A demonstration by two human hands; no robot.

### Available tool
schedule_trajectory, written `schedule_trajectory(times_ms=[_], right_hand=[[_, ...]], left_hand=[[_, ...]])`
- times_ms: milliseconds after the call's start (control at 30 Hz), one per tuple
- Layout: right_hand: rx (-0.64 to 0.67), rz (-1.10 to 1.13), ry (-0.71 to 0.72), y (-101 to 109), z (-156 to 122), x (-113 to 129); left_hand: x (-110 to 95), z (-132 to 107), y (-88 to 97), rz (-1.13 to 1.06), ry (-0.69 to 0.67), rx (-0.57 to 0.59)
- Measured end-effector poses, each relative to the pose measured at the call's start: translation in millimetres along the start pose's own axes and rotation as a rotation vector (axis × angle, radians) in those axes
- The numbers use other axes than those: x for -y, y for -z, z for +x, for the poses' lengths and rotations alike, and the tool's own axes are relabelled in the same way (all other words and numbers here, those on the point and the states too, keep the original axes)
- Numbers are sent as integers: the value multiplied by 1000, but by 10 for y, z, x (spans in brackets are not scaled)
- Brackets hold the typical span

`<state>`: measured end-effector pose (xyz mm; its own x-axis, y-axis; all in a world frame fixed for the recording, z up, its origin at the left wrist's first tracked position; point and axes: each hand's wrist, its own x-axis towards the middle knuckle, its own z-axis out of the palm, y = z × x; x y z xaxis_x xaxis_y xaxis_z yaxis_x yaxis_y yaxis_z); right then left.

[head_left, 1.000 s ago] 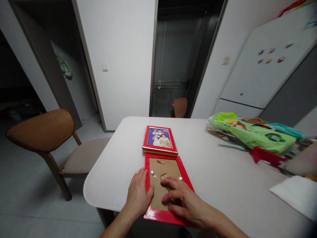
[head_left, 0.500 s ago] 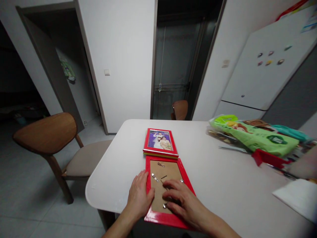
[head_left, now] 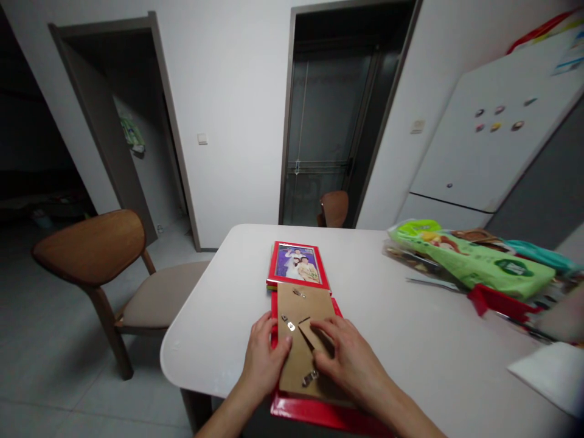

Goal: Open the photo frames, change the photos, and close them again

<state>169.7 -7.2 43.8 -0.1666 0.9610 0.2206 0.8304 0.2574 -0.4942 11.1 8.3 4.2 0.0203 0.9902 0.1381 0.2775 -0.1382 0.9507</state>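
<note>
A red picture frame [head_left: 314, 411] lies face down near the table's front edge. Its brown backing board [head_left: 296, 365] sits raised out of the frame, with small metal clips on it. My right hand [head_left: 349, 353] pinches the board's stand flap [head_left: 316, 340], which is tilted up from the board. At the left side my left hand [head_left: 264, 356] grips the frame's edge, its thumb against the board. Just beyond lies a stack of frames; the top red frame [head_left: 323, 271] faces up and shows a photo [head_left: 297, 264].
On the white table [head_left: 219, 316], a green package [head_left: 497, 264], a red tray-like object [head_left: 497, 302] and a white sheet [head_left: 552, 372] lie to the right. A wooden chair [head_left: 91, 249] stands at the left, another chair [head_left: 334, 208] beyond the far edge.
The backing board has come up out of the red frame, and its flap stands more open in my right hand. My left hand stays at the frame's left edge.
</note>
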Motion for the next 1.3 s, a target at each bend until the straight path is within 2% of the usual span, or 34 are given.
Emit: schedule_trajectory(times_ms=[67,133,267,367,433,567,633,700,800,867,933,1033,1133,1200,1300], right_hand=[[-8,72,40,24,5,85],[-10,128,54,31,10,78],[-75,17,-65,31,9,-255],[-64,-94,-208,10,-12,-559],[-13,-118,-272,-15,-31,-672],[20,-90,-289,-37,-61,-719],[8,-22,-350,-9,-83,-706],[19,204,-466,49,-121,-667],[93,807,-630,173,-199,-528],[128,1134,-675,255,-243,-395],[125,1291,-678,316,-265,-266],[74,1341,-604,348,-259,-135],[29,1288,-532,327,-235,-116],[8,1192,-525,300,-221,-169],[-19,983,-527,252,-204,-330]], left_hand=[[-36,24,25,-140,48,10],[-31,50,133,-176,97,23],[84,86,568,-167,179,-12],[204,99,889,-93,232,-38],[274,116,1028,-24,254,-51],[343,180,1171,170,238,-95],[331,196,1187,272,200,-148],[283,173,1130,341,140,-195],[134,37,835,361,39,-155],[-26,-103,509,305,-47,-31],[-222,-239,138,210,-102,135],[-511,-344,-354,128,-51,246],[-703,-312,-604,140,-57,262],[-765,-251,-589,145,-83,246],[-770,-155,-319,41,-87,161]])
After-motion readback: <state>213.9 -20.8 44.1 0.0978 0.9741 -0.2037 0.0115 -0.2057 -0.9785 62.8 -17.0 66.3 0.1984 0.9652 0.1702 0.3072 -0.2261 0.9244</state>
